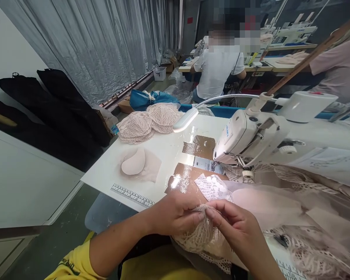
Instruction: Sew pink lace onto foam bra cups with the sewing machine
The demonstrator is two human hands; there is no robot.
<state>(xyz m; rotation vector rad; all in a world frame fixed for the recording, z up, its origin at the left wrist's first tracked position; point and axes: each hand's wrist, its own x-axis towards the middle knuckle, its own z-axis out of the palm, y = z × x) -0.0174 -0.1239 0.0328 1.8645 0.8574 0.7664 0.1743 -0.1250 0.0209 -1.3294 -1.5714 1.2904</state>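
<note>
At the front edge of the sewing table, both my hands pinch the upper edge of a beige lace bra cup [200, 235]. My left hand [182, 214] grips it between thumb and fingers from the left. Close beside it, almost touching, my right hand [236, 223] pinches the same edge with thumb and forefinger. Below the hands the lace hangs over my lap. A brightly lit piece of white lace [212, 186] lies just beyond my fingers, and sheer beige fabric [268, 200] spreads to the right. The white sewing machine [236, 132] stands behind it.
Stacked lace cups [148, 122] sit at the table's far left. A beige moulded cup [133, 162] lies nearer, above a printed ruler [134, 194]. A lit lamp [186, 119] bends over the table. Another person [217, 70] sits at a machine ahead; dark bags [61, 105] lean left.
</note>
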